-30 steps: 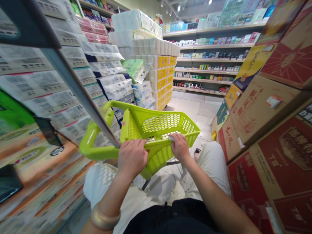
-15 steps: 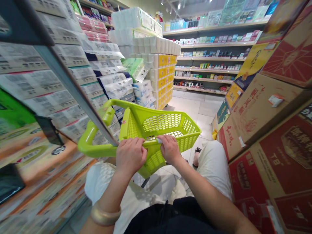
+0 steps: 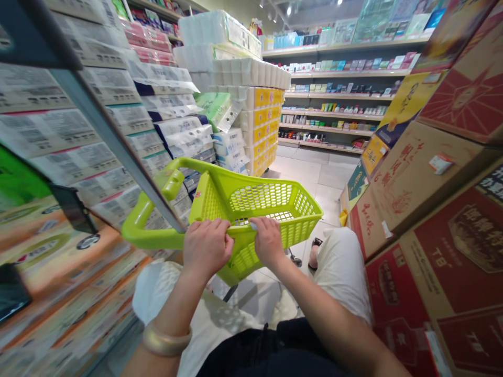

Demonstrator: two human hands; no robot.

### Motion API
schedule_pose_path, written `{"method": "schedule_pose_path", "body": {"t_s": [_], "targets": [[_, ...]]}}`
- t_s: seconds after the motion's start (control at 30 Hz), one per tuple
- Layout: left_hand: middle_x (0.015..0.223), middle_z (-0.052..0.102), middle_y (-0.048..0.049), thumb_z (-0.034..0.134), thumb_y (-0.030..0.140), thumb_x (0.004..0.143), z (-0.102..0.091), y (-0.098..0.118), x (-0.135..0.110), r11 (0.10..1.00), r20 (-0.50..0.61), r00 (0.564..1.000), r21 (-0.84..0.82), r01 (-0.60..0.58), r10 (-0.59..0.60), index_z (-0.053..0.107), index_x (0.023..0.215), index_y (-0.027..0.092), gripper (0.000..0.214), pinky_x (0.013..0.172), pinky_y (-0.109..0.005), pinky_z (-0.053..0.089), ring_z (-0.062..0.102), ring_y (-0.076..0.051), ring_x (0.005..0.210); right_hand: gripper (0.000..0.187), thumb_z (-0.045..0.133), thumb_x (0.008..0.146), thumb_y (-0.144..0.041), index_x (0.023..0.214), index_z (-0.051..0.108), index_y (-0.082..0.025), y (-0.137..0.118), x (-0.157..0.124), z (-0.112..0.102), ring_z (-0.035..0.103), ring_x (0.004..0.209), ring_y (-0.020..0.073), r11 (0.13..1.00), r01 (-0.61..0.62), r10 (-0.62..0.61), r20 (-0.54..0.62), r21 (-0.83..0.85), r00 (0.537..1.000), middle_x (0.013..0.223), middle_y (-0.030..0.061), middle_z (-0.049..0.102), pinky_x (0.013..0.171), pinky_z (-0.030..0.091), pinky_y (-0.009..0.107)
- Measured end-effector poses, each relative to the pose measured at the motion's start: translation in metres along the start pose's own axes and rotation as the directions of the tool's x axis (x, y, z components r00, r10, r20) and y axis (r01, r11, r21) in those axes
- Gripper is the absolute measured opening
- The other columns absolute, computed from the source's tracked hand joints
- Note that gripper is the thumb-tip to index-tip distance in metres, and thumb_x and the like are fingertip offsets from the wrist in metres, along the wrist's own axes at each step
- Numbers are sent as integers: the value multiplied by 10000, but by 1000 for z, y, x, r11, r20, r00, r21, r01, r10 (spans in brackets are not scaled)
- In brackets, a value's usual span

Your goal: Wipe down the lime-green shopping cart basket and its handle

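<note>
Both of my hands grip the near side rim of a lime-green plastic shopping cart [image 3: 275, 195], which stands sideways in front of me. My left hand [image 3: 207, 246] is wrapped over the rim near the cart's handle end, beside a slanting metal pole [image 3: 118, 152]. A little farther right, my right hand [image 3: 268, 242] is closed over the same rim, with a small whitish bit showing at its fingers. The inside of the basket holds nothing that I can see. A gold-coloured bangle [image 3: 167, 339] circles my left wrist.
Stacked tissue packs [image 3: 178, 136] rise on the left, with orange packs [image 3: 51, 262] nearer me. Cartons [image 3: 428, 183] are piled close on my right. Shelves [image 3: 334, 97] of small boxes and bottles line the back, beyond a tiled floor [image 3: 310, 159].
My hands stay on the cart's rim. The hands and cart appear slightly farther left in view, and the cartons on the right have shifted left a little too.
</note>
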State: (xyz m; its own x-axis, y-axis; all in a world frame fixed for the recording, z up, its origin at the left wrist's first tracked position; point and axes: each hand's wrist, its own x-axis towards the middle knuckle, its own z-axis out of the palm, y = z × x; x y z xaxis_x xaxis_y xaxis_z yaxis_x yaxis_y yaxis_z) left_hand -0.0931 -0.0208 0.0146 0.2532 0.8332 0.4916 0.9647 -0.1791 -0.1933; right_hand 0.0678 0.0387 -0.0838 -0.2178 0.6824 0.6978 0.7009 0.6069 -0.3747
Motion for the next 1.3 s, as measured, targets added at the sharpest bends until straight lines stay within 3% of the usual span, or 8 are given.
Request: {"method": "schedule_pose_path", "body": {"t_s": [0.17, 0.37, 0.47, 0.6, 0.77, 0.87, 1.17, 1.3], "targets": [[744, 703, -57, 481, 237, 803, 1, -2, -3, 999, -41, 999, -15, 31, -32, 665, 844, 200, 192, 721, -396, 383, 637, -258, 749, 449, 474, 813, -72, 1230, 566, -213, -17, 6, -1, 551, 1013, 211, 993, 116, -119, 98, 32, 988, 1126, 64, 643, 923, 391, 336], [778, 719, -38, 472, 238, 812, 2, -11, -4, 999, -42, 999, -39, 21, -22, 655, 839, 213, 187, 741, -393, 386, 646, -247, 769, 401, 459, 793, -47, 1130, 614, -200, 76, -15, -36, 558, 985, 226, 986, 51, -50, 10, -161, 999, 1040, 76, 657, 916, 395, 351], [769, 719, -40, 476, 237, 809, 3, -12, -3, 999, -44, 999, -34, 15, -16, 657, 838, 212, 185, 728, -392, 381, 645, -248, 762, 374, 455, 785, -37, 1082, 625, -189, 100, -21, -45, 549, 981, 239, 975, -26, 18, -41, -219, 999, 1003, 85, 651, 918, 387, 368], [735, 710, -37, 474, 242, 806, 4, -10, 0, 1000, -41, 999, 2, 16, -16, 642, 799, 217, 170, 709, -393, 372, 638, -249, 735, 375, 444, 771, -15, 1049, 631, -181, 66, -16, -29, 532, 960, 241, 968, -142, 124, -94, -209, 988, 971, 91, 648, 921, 368, 381], [721, 699, -37, 480, 251, 794, 4, -8, 0, 1000, -39, 999, 17, 12, -12, 638, 790, 215, 162, 705, -392, 371, 643, -255, 738, 441, 474, 792, -35, 1182, 587, -206, -12, 2, 2, 529, 1009, 221, 999, -8, 10, 48, -46, 999, 1093, 76, 642, 920, 362, 352], [714, 697, -38, 477, 247, 797, 5, -10, -1, 1000, -50, 998, 10, 23, -22, 648, 800, 213, 174, 706, -385, 369, 646, -253, 738, 457, 490, 813, -63, 1239, 556, -214, -20, 6, 2, 536, 1032, 215, 998, 70, -68, 114, -7, 991, 1142, 65, 639, 930, 368, 339], [729, 706, -33, 467, 249, 816, 10, -23, 0, 1000, -68, 997, -4, 31, -32, 661, 796, 219, 197, 715, -387, 371, 643, -250, 738, 402, 466, 796, -42, 1136, 613, -198, 95, -23, -44, 554, 1000, 225, 972, 4, -3, 2, -235, 1000, 1041, 75, 658, 939, 378, 344], [719, 702, -30, 469, 261, 813, 12, -20, 2, 1000, -60, 998, 9, 29, -29, 656, 783, 220, 194, 714, -394, 368, 642, -252, 735, 389, 442, 778, -20, 1087, 623, -172, 96, -24, -39, 535, 996, 247, 956, -137, 114, -104, -258, 988, 1004, 99, 646, 947, 369, 385]]}}
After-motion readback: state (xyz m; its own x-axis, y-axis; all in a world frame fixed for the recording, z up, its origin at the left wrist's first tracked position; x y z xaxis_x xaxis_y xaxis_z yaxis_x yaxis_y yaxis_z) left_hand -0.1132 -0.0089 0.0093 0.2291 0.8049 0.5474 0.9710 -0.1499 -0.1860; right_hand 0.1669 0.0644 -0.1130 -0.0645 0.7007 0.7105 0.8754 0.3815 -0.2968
